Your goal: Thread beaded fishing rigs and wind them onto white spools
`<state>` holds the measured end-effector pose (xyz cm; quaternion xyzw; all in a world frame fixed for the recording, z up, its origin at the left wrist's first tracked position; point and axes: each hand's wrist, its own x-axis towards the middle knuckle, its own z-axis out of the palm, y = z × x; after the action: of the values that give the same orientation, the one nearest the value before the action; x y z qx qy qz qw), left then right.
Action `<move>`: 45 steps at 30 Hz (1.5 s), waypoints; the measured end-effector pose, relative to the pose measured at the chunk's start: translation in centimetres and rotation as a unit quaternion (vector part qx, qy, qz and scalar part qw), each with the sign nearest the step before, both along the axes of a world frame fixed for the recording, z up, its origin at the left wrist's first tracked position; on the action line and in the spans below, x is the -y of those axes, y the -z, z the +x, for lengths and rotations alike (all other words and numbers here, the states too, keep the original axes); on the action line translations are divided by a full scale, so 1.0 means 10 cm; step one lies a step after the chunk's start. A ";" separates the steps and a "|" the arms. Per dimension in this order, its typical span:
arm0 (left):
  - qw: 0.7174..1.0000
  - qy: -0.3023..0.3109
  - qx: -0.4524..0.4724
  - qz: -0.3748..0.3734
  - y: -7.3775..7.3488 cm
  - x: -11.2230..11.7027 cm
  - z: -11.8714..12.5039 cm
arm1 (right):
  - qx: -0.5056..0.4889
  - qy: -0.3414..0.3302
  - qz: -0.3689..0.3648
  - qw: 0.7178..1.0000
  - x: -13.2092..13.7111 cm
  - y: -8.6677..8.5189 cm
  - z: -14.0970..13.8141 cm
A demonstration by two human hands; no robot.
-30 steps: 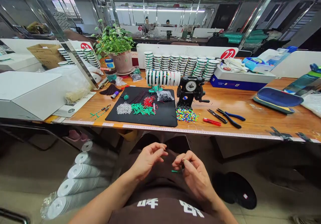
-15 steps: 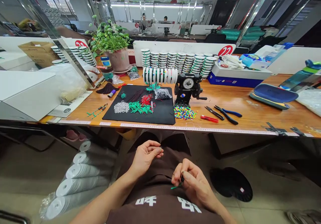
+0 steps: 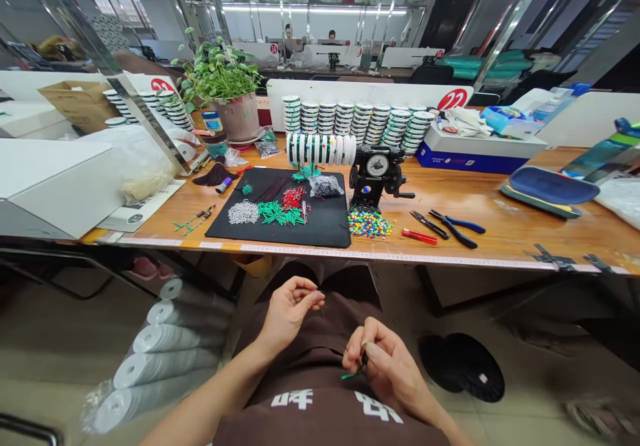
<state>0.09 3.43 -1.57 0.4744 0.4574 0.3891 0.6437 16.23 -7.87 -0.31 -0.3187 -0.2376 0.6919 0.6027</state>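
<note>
Over my lap, below the table edge, my left hand (image 3: 299,307) is closed in a pinch. Whatever sits between its fingertips is too small to name; a fine thread seems to hang there. To the right and a little lower, my right hand (image 3: 376,354) is closed on a small dark piece with a green end (image 3: 349,376) sticking out to the left. The two hands are apart. On the black mat (image 3: 230,234) ahead lie silver beads (image 3: 243,212), green tube-like pieces (image 3: 281,214) and red pieces (image 3: 293,198).
A black hand-cranked device (image 3: 376,173) carries a row of white spools (image 3: 320,150). Beside it are colourful beads (image 3: 370,224), a red tool (image 3: 419,236) and pliers (image 3: 453,227). Stacked spools (image 3: 355,121) and a potted plant (image 3: 235,113) stand behind. White rolls (image 3: 150,353) lie under the table.
Both hands keep almost the same place and grip. The green bit at my left fingertips no longer shows. The whole view has shifted very slightly.
</note>
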 end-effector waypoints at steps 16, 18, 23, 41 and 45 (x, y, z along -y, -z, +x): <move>0.999 0.024 -0.009 0.036 -0.04 0.05 -0.02 | -0.026 0.006 0.009 1.000 -0.03 0.01 0.02; 0.999 0.031 -0.011 0.041 -0.05 0.07 -0.03 | -0.025 0.013 0.008 1.000 -0.04 0.01 0.03; 0.997 0.060 -0.026 0.047 -0.07 0.12 -0.02 | -0.014 0.044 0.006 0.999 -0.09 0.02 0.03; 0.989 0.092 -0.072 0.091 -0.09 0.13 -0.03 | 0.130 0.095 0.048 0.986 -0.17 0.23 0.04; 0.971 0.142 -0.138 0.137 -0.15 0.15 -0.01 | 0.291 0.105 0.105 0.945 -0.27 0.24 0.04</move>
<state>0.00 1.94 -0.11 0.6674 0.4118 0.2832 0.5521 16.67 -5.17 -2.74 -0.4640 -0.4390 0.4735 0.6064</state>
